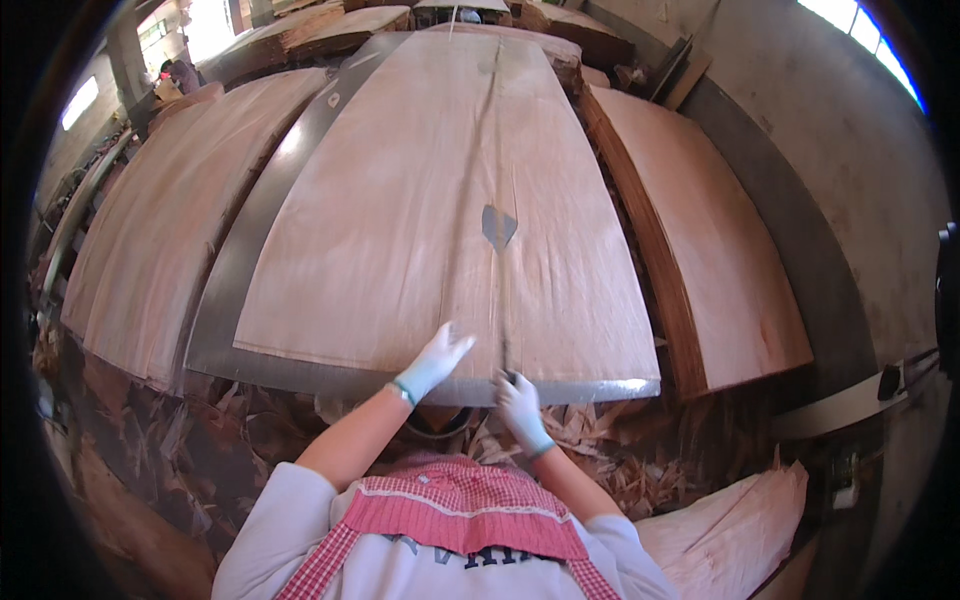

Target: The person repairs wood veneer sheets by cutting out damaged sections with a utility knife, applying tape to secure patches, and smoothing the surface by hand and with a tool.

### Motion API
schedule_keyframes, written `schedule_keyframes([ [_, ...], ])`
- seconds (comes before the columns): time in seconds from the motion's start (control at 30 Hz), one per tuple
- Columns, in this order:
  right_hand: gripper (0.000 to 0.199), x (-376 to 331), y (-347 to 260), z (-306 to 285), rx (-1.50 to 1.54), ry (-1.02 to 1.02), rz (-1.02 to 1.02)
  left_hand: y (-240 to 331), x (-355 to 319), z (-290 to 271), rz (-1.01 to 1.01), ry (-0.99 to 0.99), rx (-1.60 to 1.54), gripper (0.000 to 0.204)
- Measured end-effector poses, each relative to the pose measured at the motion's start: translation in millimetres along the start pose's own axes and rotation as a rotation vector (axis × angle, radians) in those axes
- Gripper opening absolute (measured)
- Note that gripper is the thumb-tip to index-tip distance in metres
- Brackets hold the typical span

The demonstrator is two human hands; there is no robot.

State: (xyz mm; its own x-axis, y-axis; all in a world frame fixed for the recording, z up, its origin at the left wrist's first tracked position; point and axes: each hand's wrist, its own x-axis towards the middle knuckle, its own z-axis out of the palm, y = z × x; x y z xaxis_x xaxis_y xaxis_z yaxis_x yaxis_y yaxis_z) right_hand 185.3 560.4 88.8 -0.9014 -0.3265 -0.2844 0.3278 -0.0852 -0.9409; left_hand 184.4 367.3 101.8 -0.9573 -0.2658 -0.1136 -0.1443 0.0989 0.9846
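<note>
A large pale wood veneer sheet (380, 230) lies on a grey metal-topped table (225, 310) in front of me. A long split runs down its right half, with a dark kite-shaped hole (498, 227) partway along. My left hand (437, 360), in a white glove, is over the sheet's near edge, left of the split. Its fingers look stretched out and hold nothing that I can see. At the split's near end, my gloved right hand (520, 408) is closed on a slim dark tool (508, 376). The tool's kind is hard to make out.
Thick veneer stacks stand left (190, 210) and right (710, 240) of the table. Further stacks (340, 30) lie at the far end. Torn veneer scraps (600, 430) cover the floor near me, and a curled sheet (730, 530) lies at the lower right. A wall (800, 120) bounds the right side.
</note>
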Motion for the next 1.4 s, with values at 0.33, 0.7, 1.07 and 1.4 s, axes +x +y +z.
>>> schedule_keyframes([
  [0.33,0.029,13,9,60,-0.949,-0.17,-0.301,-64,-31,-227,-0.368,0.24,0.152,0.029],
  [0.7,0.026,-9,45,29,-0.969,0.039,-0.315,242,-139,-56,1.322,-1.057,0.21,0.037],
  [1.07,0.019,-334,94,-197,-0.732,1.503,0.219,286,-175,86,1.086,-2.21,-0.605,0.037],
  [1.4,0.028,-575,195,-229,-0.814,1.677,1.404,261,-161,347,0.534,-1.84,0.203,0.027],
])
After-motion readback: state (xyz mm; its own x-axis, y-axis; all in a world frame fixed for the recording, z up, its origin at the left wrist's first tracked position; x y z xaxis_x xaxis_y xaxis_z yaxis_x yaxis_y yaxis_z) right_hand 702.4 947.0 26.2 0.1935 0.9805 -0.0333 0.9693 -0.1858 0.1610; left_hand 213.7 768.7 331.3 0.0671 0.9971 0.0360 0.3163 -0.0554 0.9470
